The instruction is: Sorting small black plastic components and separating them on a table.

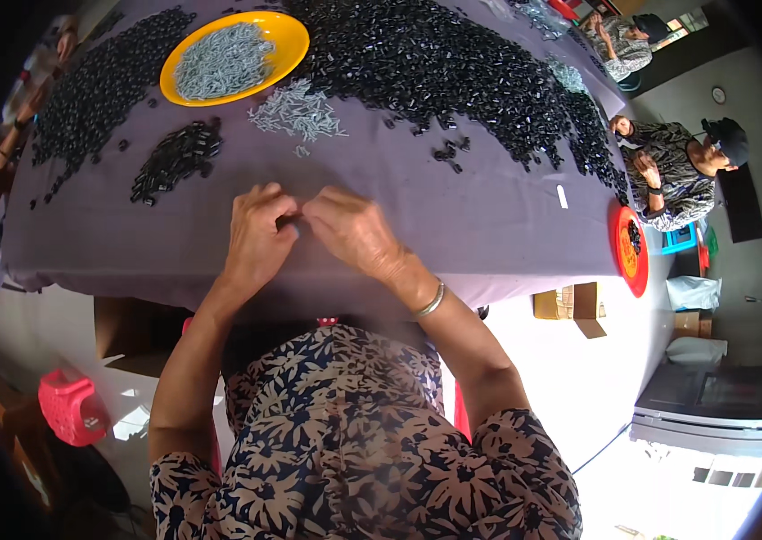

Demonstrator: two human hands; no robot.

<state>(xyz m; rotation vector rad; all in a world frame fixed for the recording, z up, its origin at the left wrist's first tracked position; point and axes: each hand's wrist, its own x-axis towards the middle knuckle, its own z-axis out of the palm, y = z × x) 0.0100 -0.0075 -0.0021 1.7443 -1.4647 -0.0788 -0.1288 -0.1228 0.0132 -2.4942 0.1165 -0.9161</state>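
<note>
My left hand (259,232) and my right hand (354,225) are raised close together near the table's front edge. Both have their fingers curled into a pinch. A dark bit shows between them, too small and hidden to name. Beyond them lies a loose pile of silvery screws (298,112). More screws (223,63) fill part of a yellow plate (294,56). Left of that pile is a small heap of black tubular pieces (178,160). A few more black pieces (451,153) are scattered to the right.
Large spreads of black parts cover the far right (453,63) and far left (97,85) of the purple-grey tablecloth (489,220). A red plate (619,243) sits at the right edge, near a seated person (682,171). Other people work around the table. A pink stool (70,409) stands at lower left.
</note>
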